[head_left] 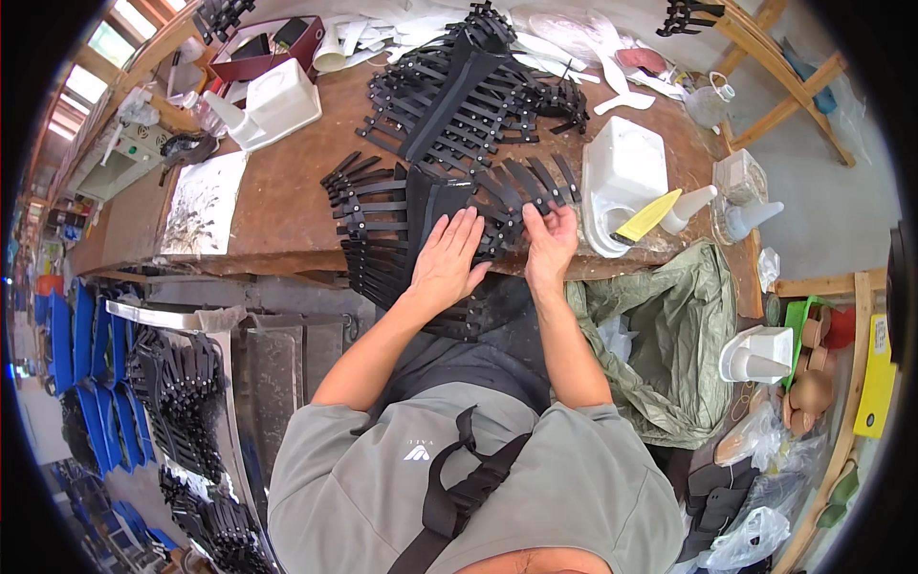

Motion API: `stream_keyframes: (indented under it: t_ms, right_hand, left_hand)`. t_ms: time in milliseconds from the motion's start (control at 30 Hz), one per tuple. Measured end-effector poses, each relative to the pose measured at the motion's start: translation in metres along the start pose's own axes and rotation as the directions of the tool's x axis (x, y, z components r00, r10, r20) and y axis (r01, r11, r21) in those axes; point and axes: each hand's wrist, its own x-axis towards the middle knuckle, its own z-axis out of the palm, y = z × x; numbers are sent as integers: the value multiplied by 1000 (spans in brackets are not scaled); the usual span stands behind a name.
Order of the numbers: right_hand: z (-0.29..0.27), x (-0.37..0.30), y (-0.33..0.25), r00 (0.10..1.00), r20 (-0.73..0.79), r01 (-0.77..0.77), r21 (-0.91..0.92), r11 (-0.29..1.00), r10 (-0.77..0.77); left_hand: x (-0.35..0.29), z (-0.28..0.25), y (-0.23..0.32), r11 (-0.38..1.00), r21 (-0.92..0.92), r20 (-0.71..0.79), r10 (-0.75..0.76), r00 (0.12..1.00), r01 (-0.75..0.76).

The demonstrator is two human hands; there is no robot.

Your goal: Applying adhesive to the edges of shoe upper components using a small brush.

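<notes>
Several black strips with small metal studs fan out from a dark central panel at the table's front edge; they look like strappy shoe uppers. My left hand lies flat on this panel, fingers stretched out and close together. Beside it, my right hand has its fingers curled and closed at the end of a black strap on the right side of the bundle. Part of the strap is hidden by the fingertips. Some strips hang over the edge toward my lap. Behind lies a larger pile of similar strapped pieces.
A white container with a yellow-handled tool stands right of my hands. Another white container sits back left near a stained paper sheet. A green sack gapes below the table's right front. More black pieces hang at left.
</notes>
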Motion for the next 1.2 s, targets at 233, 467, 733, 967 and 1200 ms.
stream_keyframes:
  t_ms: [233, 467, 733, 967, 1200]
  right_hand:
    - [11, -39, -14, 997, -23, 73, 150, 986, -71]
    - [11, -43, -15, 981, 16, 186, 166, 968, -191]
    - [15, -40, -15, 976, 27, 206, 193, 959, -215]
    - [14, -37, -19, 963, 61, 249, 183, 951, -263]
    - [9, -36, -26, 962, 121, 225, 162, 961, -245]
  left_hand:
    - [15, -31, 0, 893, -398, -123, -278, 953, 209]
    - [52, -23, -10, 674, -731, 40, -117, 992, 109]
    - [56, -17, -3, -245, -934, 335, -357, 872, 259]
    - [76, -46, 14, -490, -854, 327, -248, 912, 173]
    - [80, -35, 16, -455, -881, 314, -355, 881, 131]
